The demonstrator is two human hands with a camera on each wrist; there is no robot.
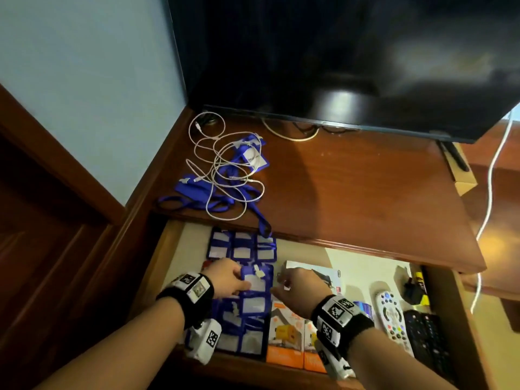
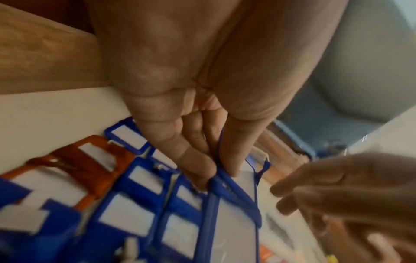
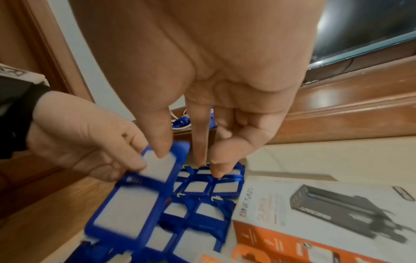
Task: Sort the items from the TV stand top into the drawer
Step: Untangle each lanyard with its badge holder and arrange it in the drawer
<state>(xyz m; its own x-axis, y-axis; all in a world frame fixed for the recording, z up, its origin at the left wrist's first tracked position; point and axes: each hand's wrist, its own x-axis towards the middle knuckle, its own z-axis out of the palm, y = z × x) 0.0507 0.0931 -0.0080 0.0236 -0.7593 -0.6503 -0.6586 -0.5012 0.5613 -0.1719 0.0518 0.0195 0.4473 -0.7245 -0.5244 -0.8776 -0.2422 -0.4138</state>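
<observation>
The drawer (image 1: pixel 174 249) stands pulled out below the TV stand top (image 1: pixel 351 192). My left hand (image 1: pixel 242 282) pinches a blue badge holder (image 1: pixel 256 282) by its edge, just above rows of blue badge holders (image 1: pixel 242 246) lying in the drawer's left part. In the left wrist view the thumb and fingers (image 2: pixel 202 167) grip the badge holder (image 2: pixel 234 231) near its top. My right hand (image 1: pixel 281 285) hovers beside it, fingers loose and holding nothing; its thumb (image 3: pixel 162 151) meets the holder's window (image 3: pixel 126 213). A tangle of white cable (image 1: pixel 225 170) and blue lanyards (image 1: pixel 197 190) lies on the stand top.
One lanyard strap (image 1: pixel 264 223) hangs over the stand's edge into the drawer. Orange boxes (image 1: pixel 284 342), a white charger box (image 1: pixel 318 274), a white remote (image 1: pixel 391 319) and a black remote (image 1: pixel 427 339) fill the drawer's right. The TV (image 1: pixel 337 52) overhangs the stand. An orange holder (image 2: pixel 90 160) lies among the blue ones.
</observation>
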